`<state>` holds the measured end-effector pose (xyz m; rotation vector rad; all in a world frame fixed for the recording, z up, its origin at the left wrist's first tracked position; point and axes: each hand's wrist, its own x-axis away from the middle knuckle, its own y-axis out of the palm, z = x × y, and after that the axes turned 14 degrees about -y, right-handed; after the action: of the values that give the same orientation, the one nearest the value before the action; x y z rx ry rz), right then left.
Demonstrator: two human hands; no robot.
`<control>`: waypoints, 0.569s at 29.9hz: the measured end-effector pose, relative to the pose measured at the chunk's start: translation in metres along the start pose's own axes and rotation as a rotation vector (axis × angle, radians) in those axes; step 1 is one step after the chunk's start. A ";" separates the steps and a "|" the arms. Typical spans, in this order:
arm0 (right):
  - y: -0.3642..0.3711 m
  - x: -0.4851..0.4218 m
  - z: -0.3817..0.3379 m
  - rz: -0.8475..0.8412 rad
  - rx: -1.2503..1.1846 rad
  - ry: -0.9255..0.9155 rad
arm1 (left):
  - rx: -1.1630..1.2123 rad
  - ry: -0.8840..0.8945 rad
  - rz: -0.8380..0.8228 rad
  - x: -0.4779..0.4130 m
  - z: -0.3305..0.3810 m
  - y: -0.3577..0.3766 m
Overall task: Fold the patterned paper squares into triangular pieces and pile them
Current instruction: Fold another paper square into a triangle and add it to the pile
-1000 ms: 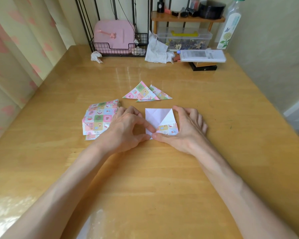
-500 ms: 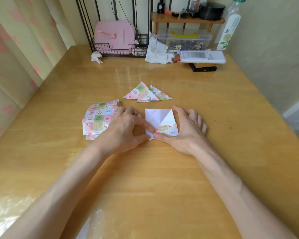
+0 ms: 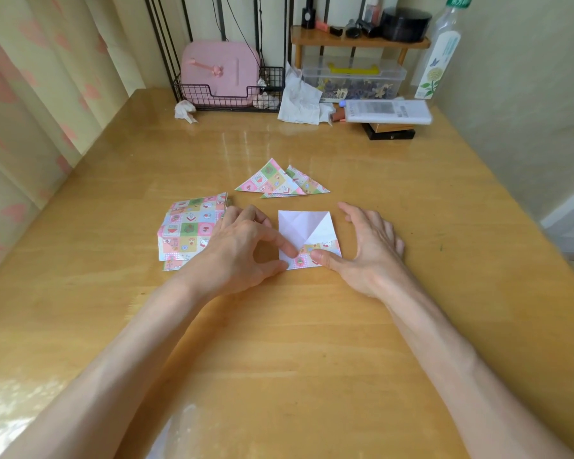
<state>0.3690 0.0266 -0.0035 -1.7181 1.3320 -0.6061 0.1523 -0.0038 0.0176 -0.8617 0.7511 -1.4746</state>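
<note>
A paper square lies white side up on the table, its near edge folded up into a patterned flap. My left hand presses its index fingertip on the flap's left end, with the thumb at the paper's near left corner. My right hand presses its thumb on the flap, and its fingers are spread loosely to the right of the paper. A stack of flat patterned squares lies to the left, partly under my left hand. Two or three folded triangles lie overlapped just beyond the paper.
The wooden table runs to a wall on the right and curtains on the left. At the back stand a wire basket with a pink case, crumpled tissues, a clear box, a white pack and a bottle.
My right thumb has slid right along the flap, and its fingers have drawn away from the paper's right edge. My left hand has hardly moved.
</note>
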 end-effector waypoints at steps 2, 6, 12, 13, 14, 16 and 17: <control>0.000 0.000 0.003 0.030 0.012 -0.013 | -0.001 -0.004 0.001 0.000 -0.001 0.000; -0.005 0.000 0.006 0.017 -0.032 -0.023 | 0.018 -0.014 -0.005 0.000 -0.001 0.001; -0.010 0.002 0.012 0.032 -0.057 -0.066 | 0.023 -0.012 -0.013 -0.001 -0.002 0.001; -0.010 0.002 0.013 0.036 -0.059 -0.076 | 0.025 -0.012 -0.013 -0.001 -0.002 0.001; -0.010 0.002 0.014 0.036 -0.045 -0.090 | 0.025 -0.011 -0.012 -0.001 -0.002 0.001; -0.010 0.002 0.014 0.025 -0.024 -0.106 | 0.026 -0.008 -0.015 0.000 -0.003 0.002; -0.011 0.002 0.014 0.026 -0.036 -0.107 | 0.026 -0.005 -0.020 0.000 -0.002 0.002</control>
<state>0.3865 0.0298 -0.0019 -1.7353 1.2951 -0.4714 0.1514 -0.0044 0.0147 -0.8551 0.7201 -1.4963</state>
